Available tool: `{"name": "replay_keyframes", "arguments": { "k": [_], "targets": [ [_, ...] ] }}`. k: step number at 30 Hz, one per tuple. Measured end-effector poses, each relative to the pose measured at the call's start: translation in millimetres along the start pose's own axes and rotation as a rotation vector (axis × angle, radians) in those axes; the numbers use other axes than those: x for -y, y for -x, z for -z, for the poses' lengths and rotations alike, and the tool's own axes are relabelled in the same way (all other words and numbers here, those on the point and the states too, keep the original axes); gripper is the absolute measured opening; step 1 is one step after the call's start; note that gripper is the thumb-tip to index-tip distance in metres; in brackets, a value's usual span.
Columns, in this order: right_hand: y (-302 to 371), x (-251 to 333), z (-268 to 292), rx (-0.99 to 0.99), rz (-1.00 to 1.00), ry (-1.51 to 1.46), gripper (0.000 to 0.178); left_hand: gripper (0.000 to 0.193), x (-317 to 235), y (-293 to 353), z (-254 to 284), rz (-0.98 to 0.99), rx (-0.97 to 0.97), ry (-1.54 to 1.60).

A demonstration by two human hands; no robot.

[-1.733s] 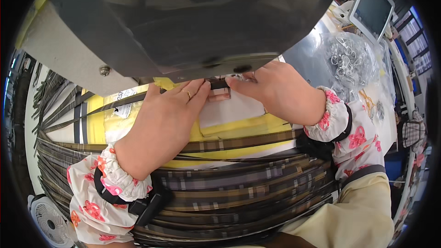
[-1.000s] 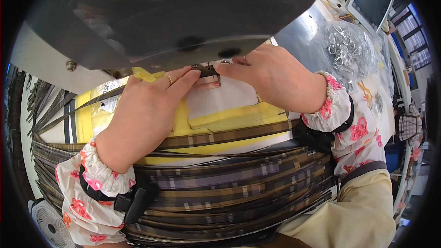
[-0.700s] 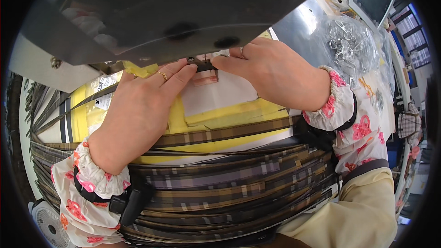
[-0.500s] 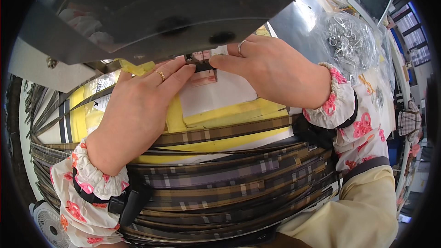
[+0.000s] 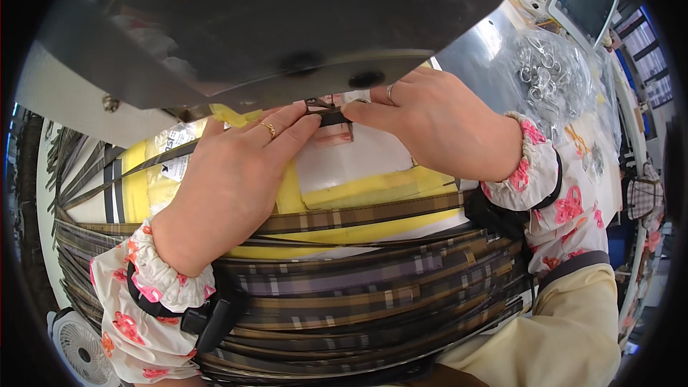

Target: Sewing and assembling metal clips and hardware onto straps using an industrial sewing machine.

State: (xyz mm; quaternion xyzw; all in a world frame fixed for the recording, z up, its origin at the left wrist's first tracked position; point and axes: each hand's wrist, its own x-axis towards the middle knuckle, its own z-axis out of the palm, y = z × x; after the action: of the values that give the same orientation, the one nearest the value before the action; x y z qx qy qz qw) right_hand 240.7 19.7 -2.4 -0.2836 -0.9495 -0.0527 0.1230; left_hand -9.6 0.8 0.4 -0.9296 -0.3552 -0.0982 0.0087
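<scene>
My left hand [image 5: 226, 186] reaches in under the dark machine head [image 5: 287, 36], its fingertips pressing on the left part of a dark narrow strap [image 5: 331, 118]. At the strap's other end, the thumb and bent fingers of my right hand [image 5: 451, 122] pinch it. Small metal parts of the machine [image 5: 324, 102] show just behind the strap. Beneath it is a white plate with a pinkish patch [image 5: 333, 136], edged with yellow tape [image 5: 380, 188]. The undersides of my fingers and the strap's far side are hidden.
Many plaid straps [image 5: 337, 283] lie stacked across the near side, with loose ends fanning out left. A clear bag of metal clasps [image 5: 548, 82] sits at right, below a tablet-like screen [image 5: 584, 0]. A white fan [image 5: 79, 347] stands at lower left.
The scene has shifted slightly right and down in view. Between my fingertips the dark strap now shows more plainly, lying slightly tilted. Both hands stay at nearly the same spot by the machine.
</scene>
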Motion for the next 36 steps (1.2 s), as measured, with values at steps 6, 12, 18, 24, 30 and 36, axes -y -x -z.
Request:
{"name": "replay_keyframes", "arguments": {
  "k": [6, 12, 18, 24, 30, 36],
  "targets": [
    [-3, 1, 3, 0.064, -0.061, -0.051, 0.034, 0.038, 0, 0, 2, 0.006, -0.006, 0.066],
    [1, 0, -1, 0.002, -0.047, -0.041, 0.036, 0.037, 3, 0, 2, -0.002, -0.018, 0.056],
    [3, 0, -1, -0.013, -0.084, -0.119, 0.04, 0.039, 8, 1, -20, -0.027, -0.112, 0.165],
    [5, -16, -8, -0.018, -0.007, -0.108, 0.04, 0.019, 7, -11, -46, 0.058, -0.09, -0.099],
    [9, -36, -35, 0.025, -0.485, -0.977, 0.028, 0.025, 18, -42, -85, 0.214, -0.029, -0.019],
    [5, -23, -4, 0.251, -0.088, -0.218, 0.03, 0.042, 33, -79, -133, 0.233, 0.041, -0.02]
  ]
}}
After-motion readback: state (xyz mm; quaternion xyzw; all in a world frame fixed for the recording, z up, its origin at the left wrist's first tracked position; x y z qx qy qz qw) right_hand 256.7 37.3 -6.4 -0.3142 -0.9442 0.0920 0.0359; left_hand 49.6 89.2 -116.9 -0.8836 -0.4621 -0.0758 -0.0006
